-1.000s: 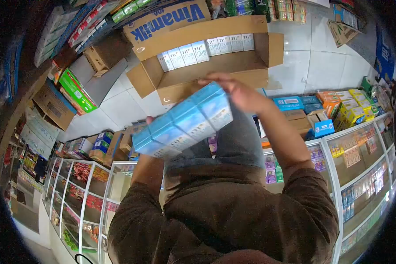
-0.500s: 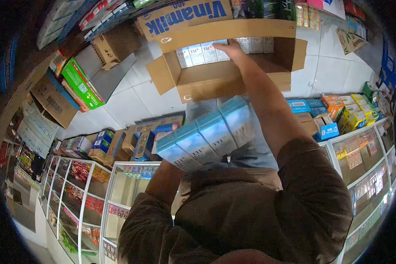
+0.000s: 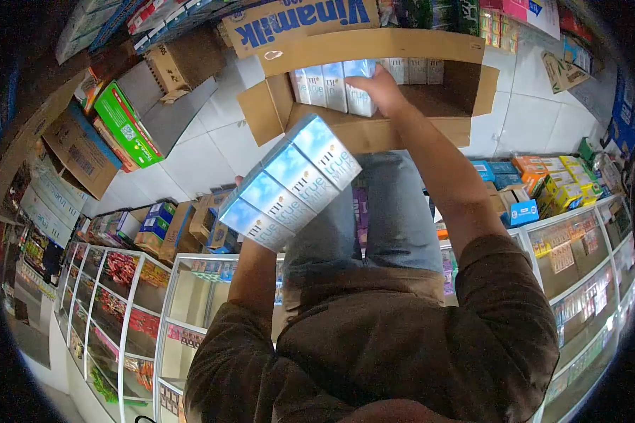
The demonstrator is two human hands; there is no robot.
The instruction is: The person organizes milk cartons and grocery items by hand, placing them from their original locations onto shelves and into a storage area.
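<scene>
A pack of white and blue TH true milk cartons (image 3: pixel 289 185) is held tilted in front of the body. My left hand (image 3: pixel 241 185) supports it from its far left side, mostly hidden behind the pack. Inside the open cardboard box (image 3: pixel 381 130), my right hand (image 3: pixel 379 90) grips the right end of another milk pack (image 3: pixel 334 86), which leans out from the row. More cartons (image 3: pixel 416 70) stand behind and to the right of that hand.
A Vinamilk carton (image 3: pixel 300 25) lies beyond the box. Glass display cases (image 3: pixel 130 310) line the left, with others (image 3: pixel 578 261) on the right, topped by small boxes. A green box (image 3: pixel 125 125) and an opened carton (image 3: pixel 183 67) are at upper left.
The held pack has moved left and turned so its printed faces show more. My right hand has shifted slightly right, and the pack it grips has tilted out from the row.
</scene>
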